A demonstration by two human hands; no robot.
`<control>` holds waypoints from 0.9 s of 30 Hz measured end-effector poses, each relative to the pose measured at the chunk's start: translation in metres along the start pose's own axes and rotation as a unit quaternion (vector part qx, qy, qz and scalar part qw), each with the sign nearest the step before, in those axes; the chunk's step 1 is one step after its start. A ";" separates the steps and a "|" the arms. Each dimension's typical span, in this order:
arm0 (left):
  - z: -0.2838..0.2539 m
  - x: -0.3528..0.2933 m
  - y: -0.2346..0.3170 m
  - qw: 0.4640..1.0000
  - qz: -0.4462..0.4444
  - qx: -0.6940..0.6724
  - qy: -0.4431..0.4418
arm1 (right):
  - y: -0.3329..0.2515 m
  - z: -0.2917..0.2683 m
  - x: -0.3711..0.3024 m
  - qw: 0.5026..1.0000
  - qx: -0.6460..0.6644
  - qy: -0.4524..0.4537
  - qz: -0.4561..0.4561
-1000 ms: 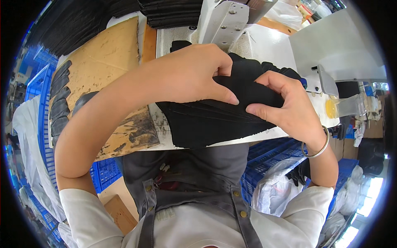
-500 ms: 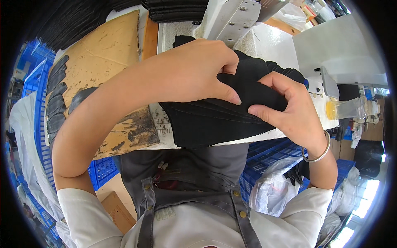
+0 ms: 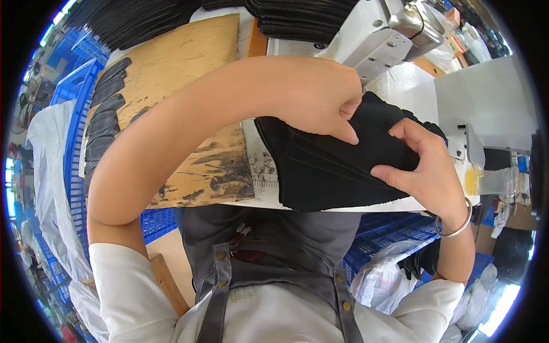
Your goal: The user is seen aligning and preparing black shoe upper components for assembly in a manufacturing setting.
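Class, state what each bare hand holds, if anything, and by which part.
Left hand and right hand touch the flat, black, cloth-like pieces at the upper middle and right side respectively; gripping or pressing cannot be told.

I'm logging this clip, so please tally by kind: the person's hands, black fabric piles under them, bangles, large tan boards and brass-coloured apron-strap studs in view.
Left hand and right hand: 2
Black fabric pile under the hands: 1 (layers not countable)
Bangle: 1
Tan board: 1
Brass-coloured studs: 4
Total: 9
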State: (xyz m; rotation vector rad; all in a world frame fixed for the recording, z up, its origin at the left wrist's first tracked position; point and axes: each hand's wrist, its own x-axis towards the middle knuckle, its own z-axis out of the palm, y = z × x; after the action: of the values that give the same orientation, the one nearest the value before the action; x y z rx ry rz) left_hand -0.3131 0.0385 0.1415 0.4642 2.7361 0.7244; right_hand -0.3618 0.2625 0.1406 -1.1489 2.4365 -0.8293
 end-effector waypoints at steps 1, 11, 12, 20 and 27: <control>0.001 -0.001 -0.002 1.000 0.005 -0.015 0.001 | 0.001 0.001 0.000 1.000 0.010 0.007 0.002; 0.033 -0.025 0.007 0.965 0.088 0.115 0.219 | 0.002 -0.003 0.000 0.999 -0.045 0.003 -0.018; 0.037 -0.026 0.015 0.945 0.068 0.198 0.252 | -0.005 -0.008 0.002 0.997 -0.075 -0.014 0.007; 0.068 -0.021 0.029 0.966 0.158 0.149 0.138 | 0.008 -0.028 -0.010 0.994 -0.075 -0.064 0.042; 0.064 -0.020 0.031 0.963 0.164 0.183 0.110 | 0.020 -0.037 -0.025 0.981 0.073 -0.093 0.151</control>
State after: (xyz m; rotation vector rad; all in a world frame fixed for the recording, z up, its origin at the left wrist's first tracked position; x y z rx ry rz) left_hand -0.2660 0.0839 0.1069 0.9928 3.0510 0.3497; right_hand -0.3770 0.3061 0.1583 -0.7423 2.2760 -0.7542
